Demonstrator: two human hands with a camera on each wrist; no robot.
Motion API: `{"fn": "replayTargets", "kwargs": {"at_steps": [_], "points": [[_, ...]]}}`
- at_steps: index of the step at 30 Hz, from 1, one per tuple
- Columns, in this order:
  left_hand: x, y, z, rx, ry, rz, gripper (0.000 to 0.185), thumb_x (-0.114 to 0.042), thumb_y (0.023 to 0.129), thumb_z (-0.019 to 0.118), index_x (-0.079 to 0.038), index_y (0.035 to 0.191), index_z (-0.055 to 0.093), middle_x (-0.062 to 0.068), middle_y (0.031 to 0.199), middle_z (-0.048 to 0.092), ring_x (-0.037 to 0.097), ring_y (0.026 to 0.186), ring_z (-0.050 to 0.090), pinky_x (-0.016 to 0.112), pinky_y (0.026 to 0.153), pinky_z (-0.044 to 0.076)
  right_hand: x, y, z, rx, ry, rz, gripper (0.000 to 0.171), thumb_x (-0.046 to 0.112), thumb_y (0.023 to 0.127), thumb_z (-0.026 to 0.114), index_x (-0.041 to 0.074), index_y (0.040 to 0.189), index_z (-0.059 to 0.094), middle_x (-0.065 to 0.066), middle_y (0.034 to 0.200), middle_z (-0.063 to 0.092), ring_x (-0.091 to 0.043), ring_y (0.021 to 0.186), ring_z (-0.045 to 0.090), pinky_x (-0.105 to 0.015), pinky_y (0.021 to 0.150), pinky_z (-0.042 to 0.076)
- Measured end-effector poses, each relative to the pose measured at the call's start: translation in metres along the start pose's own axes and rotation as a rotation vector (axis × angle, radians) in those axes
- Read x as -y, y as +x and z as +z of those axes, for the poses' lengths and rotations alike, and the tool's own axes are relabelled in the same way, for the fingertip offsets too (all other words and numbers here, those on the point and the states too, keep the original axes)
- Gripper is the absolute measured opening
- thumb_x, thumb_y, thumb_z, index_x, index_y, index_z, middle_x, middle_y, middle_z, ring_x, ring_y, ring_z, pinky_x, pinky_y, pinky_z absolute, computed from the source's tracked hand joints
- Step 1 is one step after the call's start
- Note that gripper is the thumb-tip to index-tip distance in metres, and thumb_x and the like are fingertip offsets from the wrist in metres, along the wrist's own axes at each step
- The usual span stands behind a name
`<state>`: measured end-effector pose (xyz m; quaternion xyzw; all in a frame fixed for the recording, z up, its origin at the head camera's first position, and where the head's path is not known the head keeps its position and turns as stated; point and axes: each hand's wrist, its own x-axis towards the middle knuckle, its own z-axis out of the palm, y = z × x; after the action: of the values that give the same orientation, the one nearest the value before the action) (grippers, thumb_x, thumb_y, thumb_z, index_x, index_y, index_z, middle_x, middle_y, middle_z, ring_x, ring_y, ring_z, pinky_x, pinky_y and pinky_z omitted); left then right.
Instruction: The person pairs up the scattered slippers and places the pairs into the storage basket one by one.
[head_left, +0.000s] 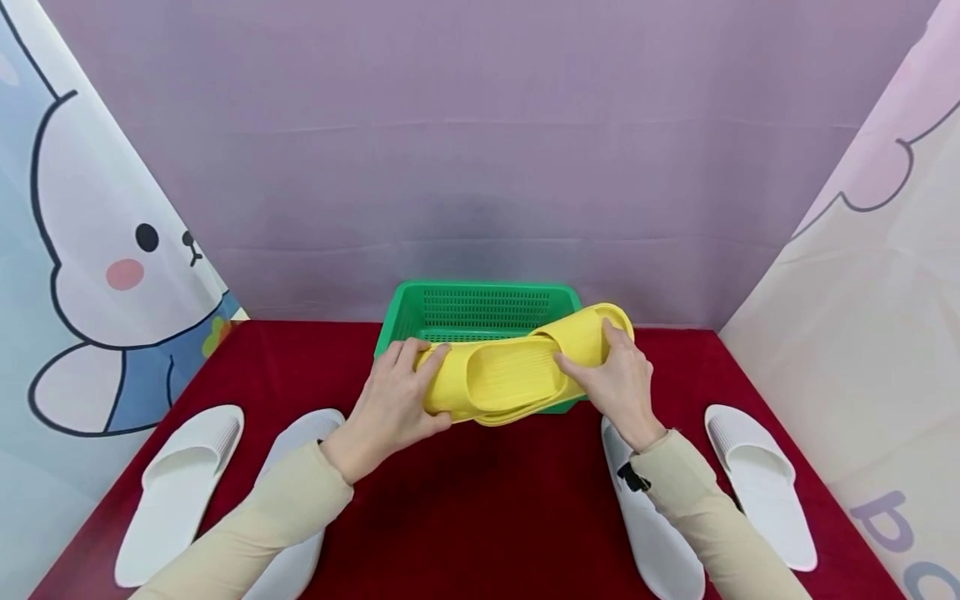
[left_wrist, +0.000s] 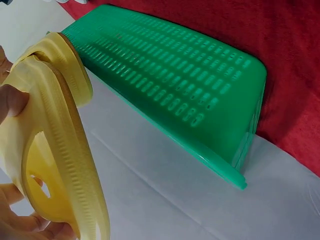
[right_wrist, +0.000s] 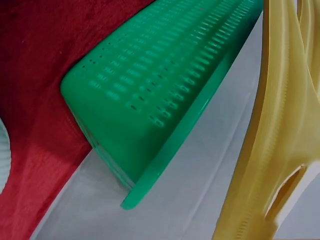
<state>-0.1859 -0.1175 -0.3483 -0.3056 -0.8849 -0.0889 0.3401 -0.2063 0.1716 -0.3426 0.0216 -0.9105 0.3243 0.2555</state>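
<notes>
A pair of yellow slippers (head_left: 517,375), laid one against the other, is held up in front of a green basket (head_left: 487,293). My left hand (head_left: 393,400) grips the pair at its left end, thumb below and fingers over the strap. At the other end my right hand (head_left: 621,383) pinches the right strap between thumb and fingers. In the left wrist view, fingertips press on the yellow slippers (left_wrist: 75,155), with the slotted green basket (left_wrist: 165,75) beyond. The right wrist view shows the slippers (right_wrist: 270,125) beside the basket (right_wrist: 130,110); no fingers show there.
Two white slippers (head_left: 168,508) lie to the left on the red cloth (head_left: 480,517). Two more white slippers (head_left: 765,500) lie to the right; my sleeves partly cover the inner ones. A mauve curtain (head_left: 480,167) hangs behind the basket, and printed cloth walls (head_left: 885,350) flank the surface.
</notes>
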Motion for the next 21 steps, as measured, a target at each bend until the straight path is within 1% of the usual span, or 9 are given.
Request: {"fn": "replayTargets", "kwargs": {"at_steps": [5,9,12,16,21], "points": [[-0.003,0.002,0.001,-0.01,0.001,-0.013,0.074,-0.039,0.055,0.074,-0.006,0.119,0.055,0.013,0.105,0.052,0.028,0.092,0.049,0.039,0.076,0.046,0.002,-0.003,0.003,-0.022,0.023,0.014,0.082,0.044,0.068,0.074,-0.003,0.13,0.047,-0.021,0.121,0.056,-0.038,0.093,0.057,-0.051,0.082,0.044],[-0.007,0.004,0.004,-0.022,0.001,-0.012,0.074,-0.039,0.055,0.074,-0.006,0.118,0.056,0.014,0.103,0.053,0.029,0.091,0.05,0.038,0.078,0.045,0.003,-0.005,0.006,-0.045,0.03,0.016,0.084,0.043,0.067,0.076,-0.003,0.131,0.046,-0.021,0.122,0.056,-0.04,0.095,0.056,-0.052,0.082,0.044],[-0.01,0.005,0.006,-0.032,-0.002,-0.017,0.074,-0.041,0.055,0.073,-0.006,0.117,0.057,0.014,0.101,0.053,0.028,0.088,0.049,0.036,0.076,0.043,0.004,-0.006,0.007,-0.063,0.031,0.011,0.083,0.042,0.067,0.076,-0.003,0.13,0.047,-0.021,0.122,0.056,-0.039,0.095,0.057,-0.052,0.081,0.044],[-0.014,0.004,0.01,-0.039,-0.021,-0.043,0.073,-0.04,0.054,0.074,-0.006,0.117,0.057,0.013,0.1,0.053,0.027,0.085,0.048,0.035,0.073,0.043,0.003,-0.008,0.01,-0.084,0.04,0.0,0.082,0.041,0.067,0.077,-0.003,0.129,0.047,-0.02,0.122,0.056,-0.039,0.096,0.057,-0.052,0.079,0.045],[-0.018,0.004,0.015,-0.047,-0.048,-0.079,0.072,-0.039,0.054,0.075,-0.006,0.116,0.057,0.013,0.099,0.054,0.027,0.085,0.048,0.036,0.072,0.043,0.003,-0.007,0.013,-0.105,0.059,-0.015,0.081,0.038,0.067,0.077,-0.004,0.129,0.047,-0.02,0.123,0.056,-0.038,0.096,0.058,-0.051,0.078,0.046]]}}
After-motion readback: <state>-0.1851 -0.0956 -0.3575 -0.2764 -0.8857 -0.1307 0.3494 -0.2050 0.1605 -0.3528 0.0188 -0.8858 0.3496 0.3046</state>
